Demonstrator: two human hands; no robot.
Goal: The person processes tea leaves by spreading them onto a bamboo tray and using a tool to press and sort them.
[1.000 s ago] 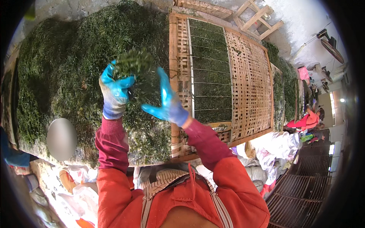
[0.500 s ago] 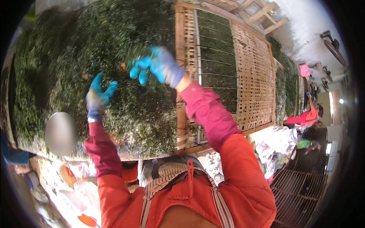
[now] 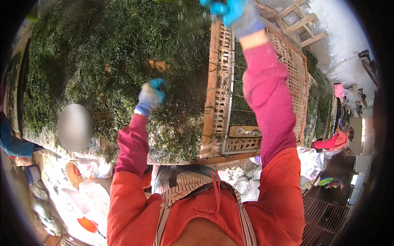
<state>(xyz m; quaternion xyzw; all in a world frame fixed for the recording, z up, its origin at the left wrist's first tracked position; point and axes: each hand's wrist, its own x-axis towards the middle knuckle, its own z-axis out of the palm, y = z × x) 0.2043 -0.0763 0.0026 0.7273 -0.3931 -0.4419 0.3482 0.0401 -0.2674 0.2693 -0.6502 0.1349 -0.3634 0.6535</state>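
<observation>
A thick layer of dark green leafy strands [image 3: 94, 53] covers the large surface before me; I cannot tell the plant. My left hand [image 3: 151, 97], in a blue-tipped pale glove, is low over the strands with its fingers curled in, and whatever lies in them is hidden. Near it are orange-brown pieces [image 3: 158, 64] among the green. Stretched far forward, my right hand [image 3: 236, 14] in a like glove is at the top edge, blurred and partly cut off. Blurred green strands hang in the air beside it. Beneath my right arm lies a woven bamboo tray [image 3: 223, 45] with a wooden frame.
A thin metal wire frame [image 3: 229, 94] lies on the tray, with a small wooden block [image 3: 242, 131] at its near end. A wooden stool-like frame [image 3: 301, 24] is at the far right. White bags [image 3: 312, 162] and a person in red [image 3: 334, 141] are farther right.
My right hand has swung forward and right to the top edge. My left hand has moved right and slightly forward, its fingers going from spread to curled. My view has shifted slightly.
</observation>
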